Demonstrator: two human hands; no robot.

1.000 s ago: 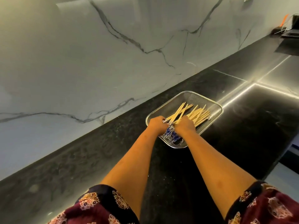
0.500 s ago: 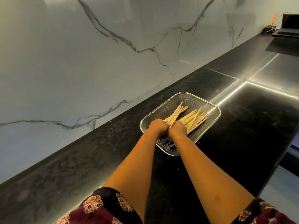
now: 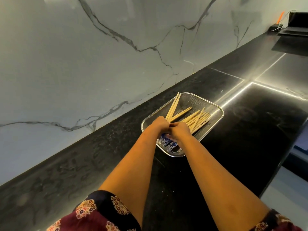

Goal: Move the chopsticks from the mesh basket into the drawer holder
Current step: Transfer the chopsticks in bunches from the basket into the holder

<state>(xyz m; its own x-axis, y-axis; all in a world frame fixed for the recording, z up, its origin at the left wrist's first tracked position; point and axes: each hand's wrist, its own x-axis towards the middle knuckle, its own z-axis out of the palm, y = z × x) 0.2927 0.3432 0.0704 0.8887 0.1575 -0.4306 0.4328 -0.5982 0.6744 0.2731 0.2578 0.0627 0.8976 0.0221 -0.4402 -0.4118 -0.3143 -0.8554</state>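
Left hand (image 3: 159,125): my fingers wrapped round a few chopsticks (image 3: 173,108), tips fanned above the rim.
Right hand (image 3: 180,130): curled, seemingly on the same bundle.
Mesh basket (image 3: 218,110): on the black counter (image 3: 250,134), holding the rest.

**Dim kitchen, hard glare on counter, warped edges**

You shoot in low light with a grey-green cast. The marble wall (image 3: 83,64) is lit softly and evenly, with no hot spots. The black counter (image 3: 258,130) mirrors thin white light lines (image 3: 251,82) that meet at right and blow out. The mesh basket (image 3: 191,101) rim catches glare. Your forearms (image 3: 133,164) read warm, and shadows are lost in the dark counter. The chopsticks (image 3: 198,119) are sharp at the pale tips and smeared at the blue ends. The wide lens bends the counter edge. The sleeves (image 3: 100,214) at the bottom look stretched and soft.
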